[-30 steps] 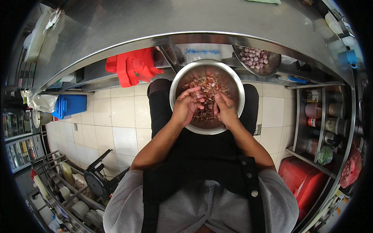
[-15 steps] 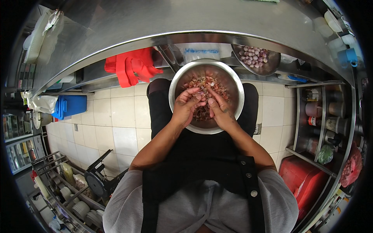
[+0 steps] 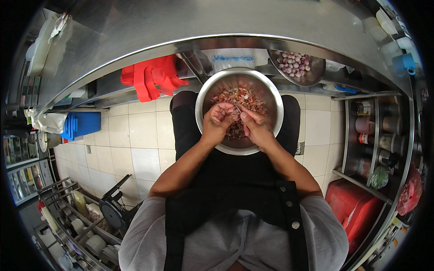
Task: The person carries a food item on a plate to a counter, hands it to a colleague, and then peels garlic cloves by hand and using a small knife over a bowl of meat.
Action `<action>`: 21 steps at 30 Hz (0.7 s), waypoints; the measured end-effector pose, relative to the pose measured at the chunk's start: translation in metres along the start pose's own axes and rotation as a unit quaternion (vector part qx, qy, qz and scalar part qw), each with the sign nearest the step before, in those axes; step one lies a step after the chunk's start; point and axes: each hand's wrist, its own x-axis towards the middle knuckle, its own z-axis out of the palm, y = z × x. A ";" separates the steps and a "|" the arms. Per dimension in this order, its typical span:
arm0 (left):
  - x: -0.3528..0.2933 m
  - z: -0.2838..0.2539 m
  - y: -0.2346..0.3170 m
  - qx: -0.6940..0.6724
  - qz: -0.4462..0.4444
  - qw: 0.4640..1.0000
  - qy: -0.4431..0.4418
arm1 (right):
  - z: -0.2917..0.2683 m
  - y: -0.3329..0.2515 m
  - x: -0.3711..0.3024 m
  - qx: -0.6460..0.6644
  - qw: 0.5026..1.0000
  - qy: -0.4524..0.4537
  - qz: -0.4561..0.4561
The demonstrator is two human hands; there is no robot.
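Over a wide steel bowl (image 3: 277, 100) between my knees, both hands meet fingertip to fingertip. My left hand (image 3: 218, 124) is closed in a pinch, with a small shallot mostly hidden at its fingertips. My right hand (image 3: 257, 130) is closed too, and a thin, shiny blade (image 3: 238, 109) juts from its thumb and fingers against the shallot; its handle is out of sight. Beneath them the bowl holds a heap of reddish-brown shallot skins (image 3: 246, 97). Beyond the bowl, to the right, peeled-looking purple shallots (image 3: 294, 64) fill a steel colander (image 3: 316, 74).
A steel counter (image 3: 190, 20) spans the far side above a lower shelf. Red cloth-like bags (image 3: 151, 77) hang over that shelf's edge. At left stand a blue bin (image 3: 86, 124) and a black fan-like object (image 3: 115, 212); a rack (image 3: 348, 135) of jars and a red container (image 3: 352, 205) flank the right.
My fingers have closed in more tightly, the right index curling from a stretched pose. The thin blade now shows between the hands. The bowl has barely shifted.
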 end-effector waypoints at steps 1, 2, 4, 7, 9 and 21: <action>0.000 0.000 -0.001 0.001 -0.001 1.000 0.000 | 0.000 -0.003 0.001 0.011 1.000 -0.002 0.019; 0.000 0.000 -0.001 0.027 0.020 0.999 0.004 | 0.001 -0.005 0.001 0.012 1.000 0.000 0.019; 0.001 0.001 -0.004 0.053 0.041 0.998 0.006 | 0.003 -0.008 0.003 0.074 0.994 0.010 0.082; -0.001 0.002 -0.009 0.149 0.152 0.977 -0.002 | 0.004 -0.007 0.008 0.122 0.986 0.011 0.111; -0.001 0.003 -0.006 0.152 0.179 0.972 -0.022 | 0.004 0.003 0.012 0.183 0.976 0.010 0.115; 0.007 -0.006 0.003 -0.226 -0.064 0.972 -0.027 | 0.004 -0.002 0.005 0.280 0.954 0.001 0.111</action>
